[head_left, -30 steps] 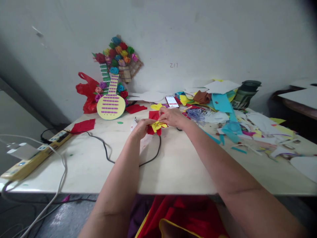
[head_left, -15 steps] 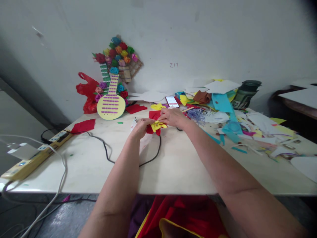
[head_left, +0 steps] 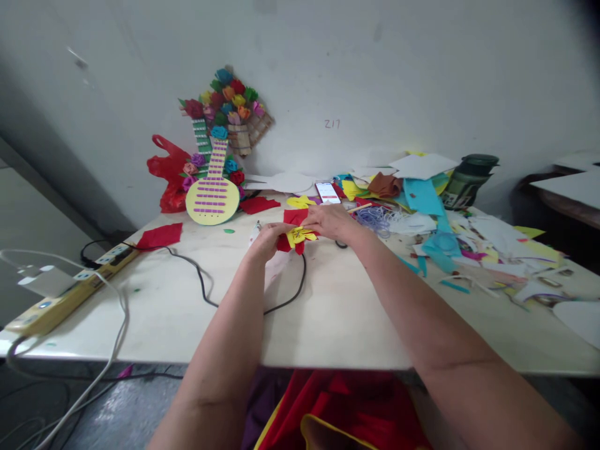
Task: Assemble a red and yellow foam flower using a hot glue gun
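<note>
Yellow flower (head_left: pixel 300 236): center marks too small to identify.
Red paper (head_left: pixel 294 216): partly hidden by flower and hands.
Right hand (head_left: pixel 330 220): fingertip contact indistinct.
Black cord (head_left: pixel 200 275): middle section concealed by left forearm (head_left: pixel 229 331).
Phone (head_left: pixel 327 192): screen text illegible.
Bottle (head_left: pixel 469 180): label unreadable.
White sheet (head_left: pixel 579 319): cut off at right edge.
White cable (head_left: pixel 122 319): cut off at bottom edge.

Diffuse, rather dim light; the wall (head_left: pixel 300 69) darkens beyond the desk's (head_left: pixel 337 325) left edge. Pale sheen marks the floor (head_left: pixel 117 409) under its front left corner. Detail at the fingers (head_left: pixel 315 217) is soft; black vignetting, upper right.
</note>
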The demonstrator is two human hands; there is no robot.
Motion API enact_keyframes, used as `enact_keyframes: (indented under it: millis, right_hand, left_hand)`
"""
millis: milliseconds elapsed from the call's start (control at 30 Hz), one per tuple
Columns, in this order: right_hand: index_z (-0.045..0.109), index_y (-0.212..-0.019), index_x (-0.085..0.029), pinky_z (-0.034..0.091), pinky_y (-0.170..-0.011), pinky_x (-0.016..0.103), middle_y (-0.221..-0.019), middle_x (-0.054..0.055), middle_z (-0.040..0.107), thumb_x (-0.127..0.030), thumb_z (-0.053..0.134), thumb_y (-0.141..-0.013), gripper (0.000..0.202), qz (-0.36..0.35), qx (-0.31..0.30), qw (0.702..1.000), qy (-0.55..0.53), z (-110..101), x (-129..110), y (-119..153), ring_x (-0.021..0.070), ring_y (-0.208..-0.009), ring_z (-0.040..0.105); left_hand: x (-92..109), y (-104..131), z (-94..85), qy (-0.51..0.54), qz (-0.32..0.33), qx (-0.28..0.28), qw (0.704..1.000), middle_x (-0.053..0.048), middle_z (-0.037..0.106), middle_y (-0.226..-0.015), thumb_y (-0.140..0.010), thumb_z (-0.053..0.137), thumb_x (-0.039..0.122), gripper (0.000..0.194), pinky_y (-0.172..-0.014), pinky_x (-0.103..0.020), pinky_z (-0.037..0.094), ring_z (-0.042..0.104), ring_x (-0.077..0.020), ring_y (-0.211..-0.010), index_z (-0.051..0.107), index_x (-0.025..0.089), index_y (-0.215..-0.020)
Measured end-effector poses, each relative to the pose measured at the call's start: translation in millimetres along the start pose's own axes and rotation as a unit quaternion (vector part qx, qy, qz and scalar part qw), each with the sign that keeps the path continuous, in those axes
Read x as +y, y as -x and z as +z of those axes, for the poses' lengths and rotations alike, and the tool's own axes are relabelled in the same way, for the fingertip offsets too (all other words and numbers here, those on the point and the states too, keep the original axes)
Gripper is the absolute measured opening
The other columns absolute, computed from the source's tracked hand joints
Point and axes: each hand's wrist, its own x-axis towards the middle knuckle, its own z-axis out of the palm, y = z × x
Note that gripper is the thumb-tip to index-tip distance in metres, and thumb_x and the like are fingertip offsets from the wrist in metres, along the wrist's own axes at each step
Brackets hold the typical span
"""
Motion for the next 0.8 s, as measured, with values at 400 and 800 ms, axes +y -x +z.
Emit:
enact_keyframes:
  millis: [400,800]
  right_hand:
    - [0.071,-0.098,-0.028,0.024,-0.057,0.027,-0.102,0.003,0.064,-0.035,0.047,-0.089,0.026,0.027,0.014,0.999,-0.014,-0.5,-3.3,-0.9,0.0158,-0.082,0.056]
    - [0.07,-0.098,-0.03,0.021,-0.056,0.027,-0.103,0.002,0.063,-0.032,0.043,-0.091,0.028,0.03,0.022,0.999,0.019,-2.4,-8.9,-0.4,0.0151,-0.082,0.055]
  left_hand:
    - [0.4,0.5,0.0,0.032,-0.012,-0.002,0.999,-0.007,0.066,-0.066,-0.053,0.074,0.029,0.026,-0.055,-0.025,0.044,0.061,-0.0161,-0.06,0.067,0.012,-0.072]
    - [1.7,1.6,2.5,0.043,-0.011,0.0,0.999,-0.007,0.066,-0.07,-0.055,0.072,0.031,0.028,-0.057,-0.027,0.045,0.061,-0.0173,-0.063,0.065,0.011,-0.073]
